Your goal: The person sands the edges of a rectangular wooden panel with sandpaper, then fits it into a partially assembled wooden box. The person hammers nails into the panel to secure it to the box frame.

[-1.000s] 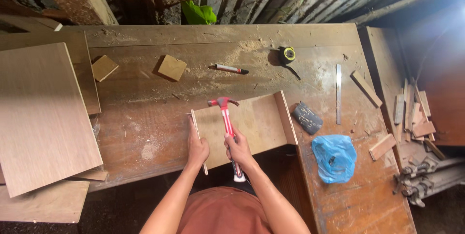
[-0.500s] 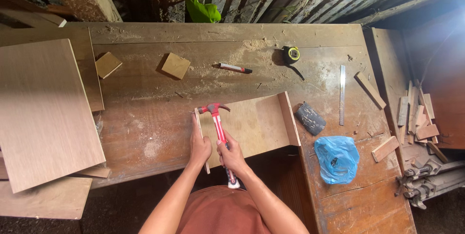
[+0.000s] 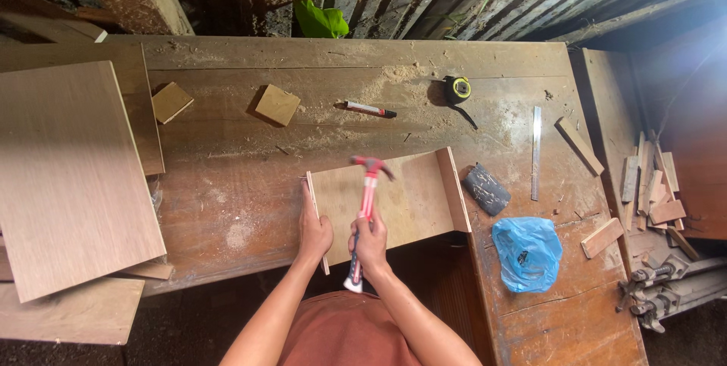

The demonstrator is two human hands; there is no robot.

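A small plywood assembly lies at the near edge of the workbench, with an upright strip on its left side and another on its right. My left hand grips the left strip near its lower end. My right hand is closed around the red handle of a claw hammer, whose head hangs over the flat panel, right of the left strip.
Two small wood blocks, a marker, a tape measure, a metal ruler, a dark pad and a blue plastic bag lie on the bench. Large plywood sheets sit left; offcuts lie right.
The hammer head has moved right and up, away from the left strip, so it now hangs over the flat panel. My left hand still holds the strip.
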